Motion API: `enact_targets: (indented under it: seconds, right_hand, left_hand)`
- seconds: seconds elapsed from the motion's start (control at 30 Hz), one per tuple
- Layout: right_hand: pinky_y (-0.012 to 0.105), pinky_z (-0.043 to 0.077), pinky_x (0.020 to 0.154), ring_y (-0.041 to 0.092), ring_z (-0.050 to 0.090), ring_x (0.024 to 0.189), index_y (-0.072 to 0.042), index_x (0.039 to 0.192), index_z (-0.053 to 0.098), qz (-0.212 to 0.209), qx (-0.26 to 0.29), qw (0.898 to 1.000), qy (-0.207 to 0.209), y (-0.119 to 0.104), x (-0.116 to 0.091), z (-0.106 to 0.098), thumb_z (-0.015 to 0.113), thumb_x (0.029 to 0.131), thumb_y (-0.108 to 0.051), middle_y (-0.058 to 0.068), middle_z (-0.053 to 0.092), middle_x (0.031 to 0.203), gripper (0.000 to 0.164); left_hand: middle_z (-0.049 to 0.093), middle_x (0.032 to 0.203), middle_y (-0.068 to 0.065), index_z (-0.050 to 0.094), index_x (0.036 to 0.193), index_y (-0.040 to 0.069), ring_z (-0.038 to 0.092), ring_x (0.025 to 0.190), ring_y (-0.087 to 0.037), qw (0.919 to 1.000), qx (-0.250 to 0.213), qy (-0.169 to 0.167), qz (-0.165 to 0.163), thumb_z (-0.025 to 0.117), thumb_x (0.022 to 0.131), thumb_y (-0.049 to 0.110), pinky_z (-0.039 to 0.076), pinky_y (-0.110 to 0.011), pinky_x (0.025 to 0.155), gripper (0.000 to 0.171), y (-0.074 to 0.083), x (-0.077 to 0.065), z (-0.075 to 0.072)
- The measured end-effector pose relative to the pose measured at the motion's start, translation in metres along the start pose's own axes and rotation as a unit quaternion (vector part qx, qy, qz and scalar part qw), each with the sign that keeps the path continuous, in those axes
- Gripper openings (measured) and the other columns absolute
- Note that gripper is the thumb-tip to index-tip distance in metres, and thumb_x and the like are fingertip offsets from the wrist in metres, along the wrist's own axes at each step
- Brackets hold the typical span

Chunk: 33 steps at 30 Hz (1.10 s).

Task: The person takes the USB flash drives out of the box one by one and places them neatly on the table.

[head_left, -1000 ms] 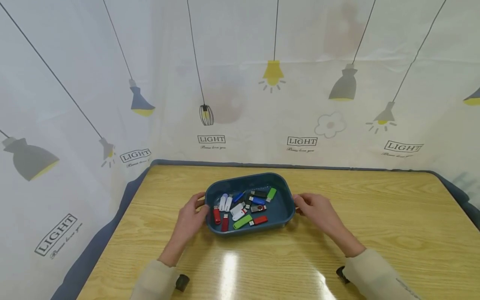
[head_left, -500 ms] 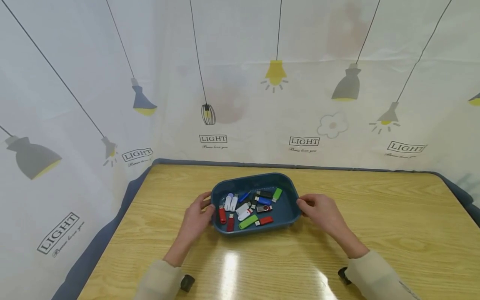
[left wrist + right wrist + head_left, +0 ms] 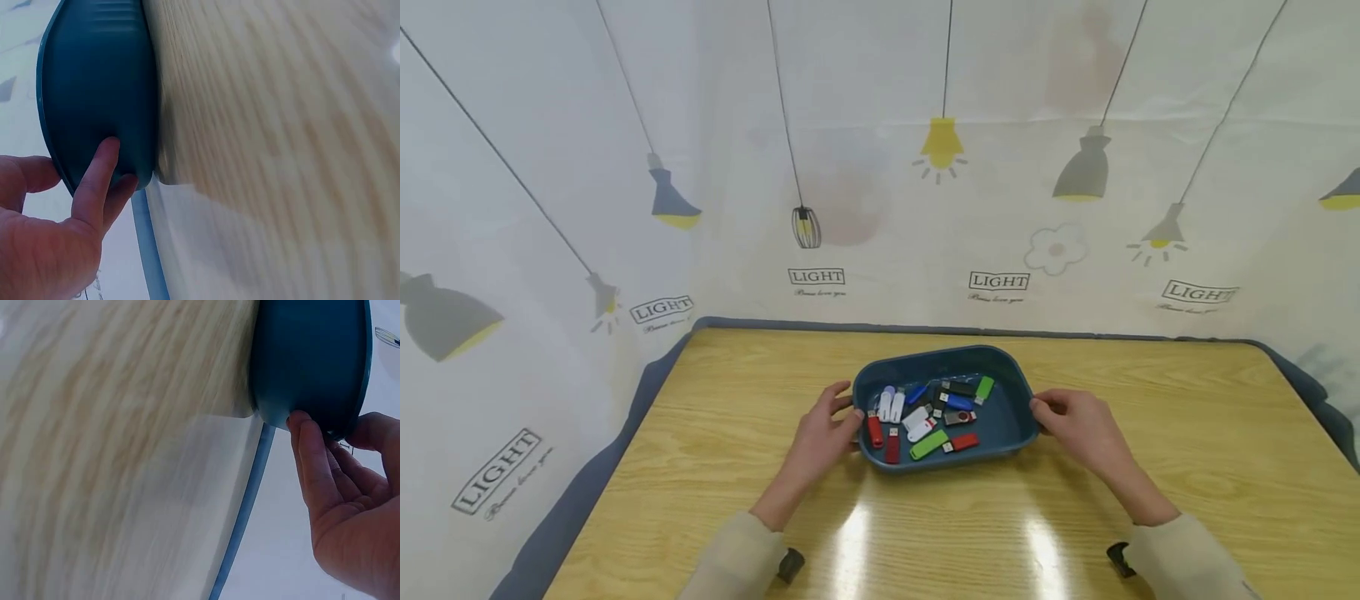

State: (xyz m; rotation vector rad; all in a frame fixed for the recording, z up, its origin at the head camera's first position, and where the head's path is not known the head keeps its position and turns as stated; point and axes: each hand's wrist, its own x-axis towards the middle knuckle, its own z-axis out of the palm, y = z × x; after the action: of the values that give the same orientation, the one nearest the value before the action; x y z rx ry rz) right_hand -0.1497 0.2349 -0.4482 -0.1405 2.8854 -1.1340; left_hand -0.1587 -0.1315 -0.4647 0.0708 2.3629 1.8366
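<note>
A dark blue plastic bin (image 3: 1007, 425) with rounded corners sits on the wooden table, slightly turned. Several USB flash drives lie loose in it, mostly in its left and middle parts: white ones (image 3: 897, 406), red ones (image 3: 892, 447), a long green one (image 3: 929, 444), blue ones (image 3: 958, 402) and black ones. My left hand (image 3: 820, 437) holds the left end, thumb at the rim and fingers against the outer wall (image 3: 100, 81). At the right end my right hand (image 3: 1086, 429) pinches the rim; in the right wrist view its fingers (image 3: 315, 465) touch the wall from outside.
The wood-grain table (image 3: 715, 417) extends on both sides of the bin and in front. A white curtain (image 3: 895, 208) printed with lamps hangs along the back and left, with a dark blue strip at the table's far edge.
Both hands have shifted the bin to the right across the table, keeping their hold on its two ends. The flash drives have moved along with it.
</note>
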Motion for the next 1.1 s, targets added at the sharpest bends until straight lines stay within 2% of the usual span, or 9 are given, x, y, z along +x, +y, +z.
enact_targets:
  seconds: [0.2, 0.33, 0.5, 0.63, 0.77, 0.93, 1.1]
  right_hand:
    - [0.035, 0.060, 0.070, 0.019, 0.071, 0.083, 0.004, 0.122, 0.072, 0.004, -0.002, 1.000, 0.001, 0.005, -0.003, -0.007, 0.061, 0.104, -0.026, 0.011, 0.076, 0.099, 0.036]
    - [0.039, 0.059, 0.071, 0.025, 0.070, 0.089, 0.001, 0.123, 0.071, -0.007, -0.026, 0.999, 0.031, 0.004, -0.004, -0.011, 0.061, 0.105, -0.032, 0.011, 0.075, 0.102, 0.040]
    - [0.051, 0.062, 0.080, 0.036, 0.069, 0.101, 0.004, 0.125, 0.068, -0.049, -0.051, 0.994, 0.088, -0.008, -0.005, -0.014, 0.064, 0.103, -0.028, 0.020, 0.071, 0.115, 0.039]
    - [0.053, 0.062, 0.080, 0.036, 0.067, 0.101, 0.005, 0.122, 0.070, -0.102, -0.085, 0.984, 0.115, -0.024, -0.003, -0.014, 0.069, 0.100, -0.019, 0.022, 0.068, 0.115, 0.032]
    - [0.052, 0.061, 0.081, 0.035, 0.066, 0.102, 0.003, 0.121, 0.070, -0.146, -0.120, 0.977, 0.095, -0.038, 0.003, -0.006, 0.072, 0.098, -0.018, 0.020, 0.068, 0.115, 0.031]
    - [0.052, 0.061, 0.085, 0.034, 0.067, 0.105, 0.000, 0.122, 0.070, -0.178, -0.140, 0.973, 0.048, -0.048, 0.011, 0.007, 0.075, 0.096, -0.017, 0.016, 0.068, 0.115, 0.032]
    - [0.050, 0.060, 0.089, 0.032, 0.066, 0.109, -0.001, 0.125, 0.070, -0.216, -0.167, 0.962, -0.006, -0.054, 0.021, 0.021, 0.078, 0.094, -0.019, 0.014, 0.067, 0.119, 0.036]
  left_hand:
    - [0.050, 0.149, -0.028, 0.046, 0.149, -0.003, 0.061, 0.124, -0.044, 0.9999, -0.007, -0.011, 0.000, 0.057, 0.104, 0.010, 0.066, -0.039, 0.073, 0.048, 0.001, 0.003, 0.008]
    - [0.050, 0.149, -0.028, 0.048, 0.147, -0.004, 0.061, 0.124, -0.043, 0.9998, -0.001, -0.016, -0.008, 0.055, 0.105, 0.012, 0.066, -0.038, 0.072, 0.045, 0.000, 0.003, 0.011]
    - [0.048, 0.150, -0.032, 0.046, 0.148, -0.005, 0.061, 0.122, -0.045, 0.9995, -0.009, -0.024, -0.017, 0.051, 0.107, 0.012, 0.066, -0.041, 0.072, 0.045, -0.001, 0.003, 0.012]
    - [0.048, 0.149, -0.033, 0.044, 0.149, -0.005, 0.062, 0.121, -0.045, 0.9993, -0.013, -0.029, -0.020, 0.051, 0.107, 0.011, 0.066, -0.042, 0.072, 0.045, 0.000, 0.003, 0.014]
    - [0.047, 0.149, -0.034, 0.044, 0.149, -0.005, 0.062, 0.121, -0.045, 0.9992, -0.007, -0.030, -0.024, 0.050, 0.107, 0.010, 0.066, -0.041, 0.072, 0.045, 0.002, 0.004, 0.014]
    - [0.048, 0.148, -0.035, 0.044, 0.148, -0.006, 0.061, 0.122, -0.046, 0.9993, -0.003, -0.031, -0.023, 0.049, 0.107, 0.010, 0.066, -0.042, 0.073, 0.044, 0.004, 0.004, 0.014]
    - [0.049, 0.148, -0.034, 0.044, 0.148, -0.006, 0.064, 0.118, -0.044, 0.9992, 0.002, -0.032, -0.023, 0.049, 0.107, 0.010, 0.066, -0.041, 0.072, 0.044, 0.004, 0.004, 0.014]
